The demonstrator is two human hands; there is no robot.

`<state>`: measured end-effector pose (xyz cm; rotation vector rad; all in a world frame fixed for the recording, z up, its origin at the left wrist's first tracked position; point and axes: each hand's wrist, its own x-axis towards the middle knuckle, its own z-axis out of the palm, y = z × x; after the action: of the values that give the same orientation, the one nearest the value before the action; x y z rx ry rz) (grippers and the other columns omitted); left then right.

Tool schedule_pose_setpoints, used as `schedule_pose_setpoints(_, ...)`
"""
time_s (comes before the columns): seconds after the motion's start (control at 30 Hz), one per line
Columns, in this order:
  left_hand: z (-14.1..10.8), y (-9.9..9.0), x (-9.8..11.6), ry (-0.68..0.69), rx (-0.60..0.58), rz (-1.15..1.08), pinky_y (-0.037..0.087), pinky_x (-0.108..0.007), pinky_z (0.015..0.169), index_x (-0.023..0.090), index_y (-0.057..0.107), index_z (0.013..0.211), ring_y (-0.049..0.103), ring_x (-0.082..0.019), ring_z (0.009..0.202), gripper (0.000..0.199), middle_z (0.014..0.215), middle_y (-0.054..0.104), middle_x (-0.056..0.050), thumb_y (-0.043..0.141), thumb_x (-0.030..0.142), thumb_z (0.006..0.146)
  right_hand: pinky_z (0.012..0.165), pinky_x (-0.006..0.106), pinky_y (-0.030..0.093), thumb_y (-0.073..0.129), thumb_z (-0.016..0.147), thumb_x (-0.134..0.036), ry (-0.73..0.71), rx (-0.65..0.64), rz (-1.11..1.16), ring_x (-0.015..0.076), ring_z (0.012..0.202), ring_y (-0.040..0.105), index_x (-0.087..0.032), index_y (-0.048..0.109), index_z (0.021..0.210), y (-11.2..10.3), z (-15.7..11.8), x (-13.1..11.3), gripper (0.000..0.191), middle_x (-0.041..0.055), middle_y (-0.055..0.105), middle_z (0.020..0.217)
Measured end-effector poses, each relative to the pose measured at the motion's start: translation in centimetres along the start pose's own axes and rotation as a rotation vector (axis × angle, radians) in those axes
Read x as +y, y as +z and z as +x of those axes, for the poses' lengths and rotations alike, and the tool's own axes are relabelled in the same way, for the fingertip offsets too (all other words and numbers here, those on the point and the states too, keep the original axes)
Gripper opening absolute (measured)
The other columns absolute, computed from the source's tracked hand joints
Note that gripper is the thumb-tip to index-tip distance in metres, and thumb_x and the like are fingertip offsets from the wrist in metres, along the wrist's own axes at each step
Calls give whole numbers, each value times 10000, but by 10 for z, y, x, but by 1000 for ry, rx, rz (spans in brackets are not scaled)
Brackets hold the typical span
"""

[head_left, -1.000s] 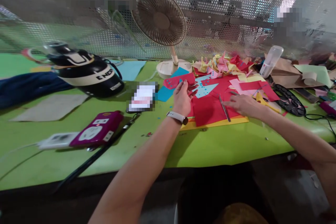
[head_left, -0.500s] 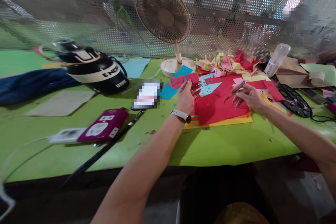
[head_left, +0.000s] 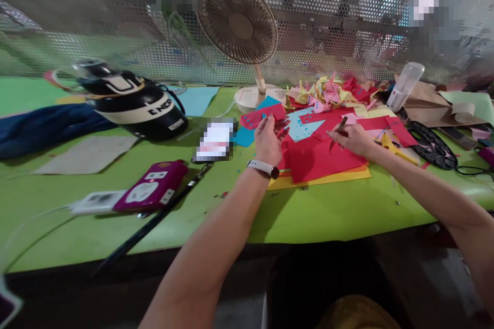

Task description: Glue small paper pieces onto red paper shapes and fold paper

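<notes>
My left hand [head_left: 269,141] is closed on a folded pinkish-red paper piece [head_left: 262,115] with small blue dots, held above blue paper [head_left: 245,137]. In my right hand [head_left: 353,139] is a pair of slim, pointed tweezers [head_left: 341,124], the tip angled down over red paper sheets [head_left: 316,162]. Between the hands, a light blue sheet [head_left: 306,127] carries many small blue bits. A yellow sheet [head_left: 328,177] shows beneath the red ones. Yellow-handled scissors [head_left: 397,150] rest by my right wrist.
A fan [head_left: 241,25] stands behind the papers, beside a heap of folded paper pieces [head_left: 332,92]. Left are a black jug [head_left: 142,113], a phone [head_left: 215,140] and a purple power bank [head_left: 154,185]. Right are a clear bottle [head_left: 407,87] and a black palette-like tray [head_left: 434,146].
My left hand has shifted slightly left with the pinkish-red paper. My right hand has also moved left, and the tweezers have turned to point more steeply down.
</notes>
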<state>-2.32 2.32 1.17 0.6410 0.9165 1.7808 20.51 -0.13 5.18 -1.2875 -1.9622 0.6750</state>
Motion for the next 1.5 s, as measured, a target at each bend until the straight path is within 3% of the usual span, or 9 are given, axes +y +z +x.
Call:
schedule_pose_setpoints(0.1, 4, -2, 1, -4, -4, -3, 524, -272, 676, 232, 617, 800, 703, -160, 775, 153, 776, 729, -15, 668, 376, 812, 557, 251, 465, 699, 768, -474, -24, -80, -162, 148, 588, 628, -187, 696, 671, -5, 3, -3, 303, 32, 686, 639)
schedule_pose_setpoints(0.2, 5, -3, 1, -8, -26, -2, 524, -291, 707, 232, 615, 817, 705, -176, 832, 176, 820, 734, -23, 682, 395, 806, 560, 259, 491, 749, 726, -463, 4, -183, -120, 159, 585, 643, -172, 718, 691, -9, 11, -2, 294, 46, 696, 641)
schedule_pose_setpoints(0.4, -5, 5, 3, -68, 11, -37, 505, -239, 622, 205, 595, 755, 684, -127, 694, 134, 724, 711, -4, 601, 275, 869, 605, 262, 550, 690, 809, -459, 88, 175, 122, 187, 665, 700, -131, 699, 784, 17, 37, 2, 329, 72, 711, 661)
schedule_pose_setpoints(0.53, -10, 7, 1, -93, -8, -24, 504, -230, 598, 199, 586, 755, 686, -126, 659, 135, 708, 714, -5, 579, 250, 879, 592, 242, 555, 716, 785, -429, 162, 317, 153, 198, 670, 722, -144, 680, 699, 50, 51, 0, 301, 60, 716, 636)
schedule_pose_setpoints(0.7, -7, 3, -3, -102, -23, -1, 516, -237, 628, 203, 583, 768, 708, -144, 718, 128, 722, 718, -13, 589, 261, 881, 581, 240, 569, 623, 856, -436, 286, 460, 488, 176, 628, 727, -151, 664, 758, 84, 55, 10, 305, 70, 746, 739)
schedule_pose_setpoints(0.93, -7, 1, -9, -109, -48, 23, 542, -274, 682, 198, 574, 788, 723, -169, 765, 116, 750, 730, -32, 578, 259, 887, 642, 259, 555, 636, 839, -448, 28, 446, 252, 184, 684, 727, -169, 695, 832, 75, 40, 36, 286, 62, 750, 797)
schedule_pose_setpoints(1.1, -9, 3, -11, -122, -19, 33, 553, -276, 668, 203, 560, 765, 724, -165, 724, 135, 673, 713, -15, 542, 222, 898, 676, 274, 556, 627, 850, -426, -2, 418, 220, 198, 736, 729, -172, 715, 862, 74, 40, 41, 269, 55, 754, 793)
schedule_pose_setpoints(1.37, -9, 0, -14, -128, -22, 57, 564, -296, 672, 209, 571, 776, 728, -188, 784, 93, 692, 713, -20, 617, 250, 845, 615, 289, 572, 651, 841, -383, 25, 331, 348, 211, 650, 730, -173, 717, 836, 81, 43, 42, 220, 52, 752, 749)
schedule_pose_setpoints(1.5, -9, -1, -16, -121, -36, 69, 563, -295, 670, 209, 576, 780, 727, -198, 817, 105, 714, 717, -27, 637, 278, 829, 711, 326, 588, 657, 843, -393, 26, 332, 284, 234, 728, 743, -181, 733, 828, 83, 44, 44, 226, 61, 766, 792)
